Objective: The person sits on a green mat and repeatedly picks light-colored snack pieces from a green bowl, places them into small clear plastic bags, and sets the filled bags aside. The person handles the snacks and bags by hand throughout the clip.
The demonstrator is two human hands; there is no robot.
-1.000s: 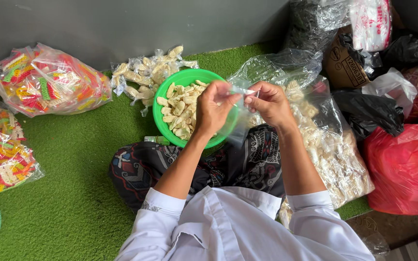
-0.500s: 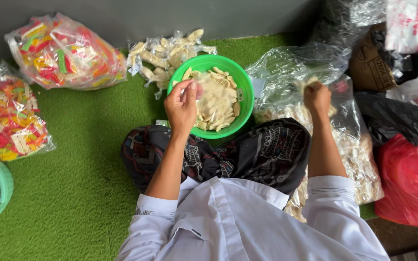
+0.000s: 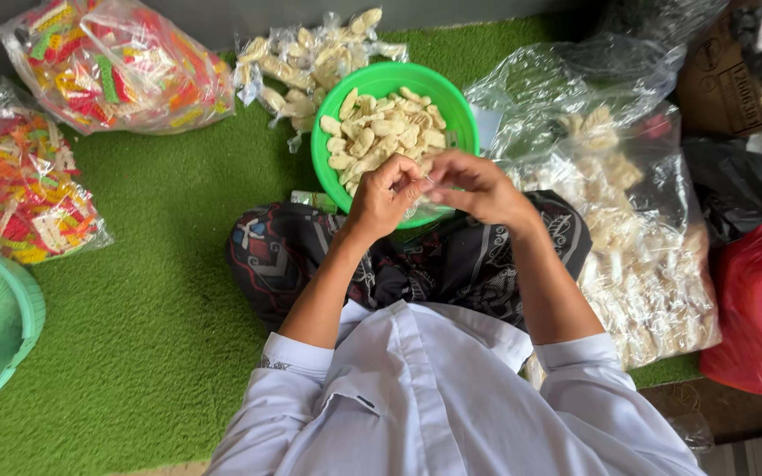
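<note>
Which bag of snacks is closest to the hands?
The big clear bag of pale crackers, lying right beside the right hand. The two bags of colourful snacks sit far off to the left, past the green bowl.

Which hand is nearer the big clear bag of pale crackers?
Right. The right hand is just beside the big clear bag; the left hand sits farther off, over the green bowl.
</note>
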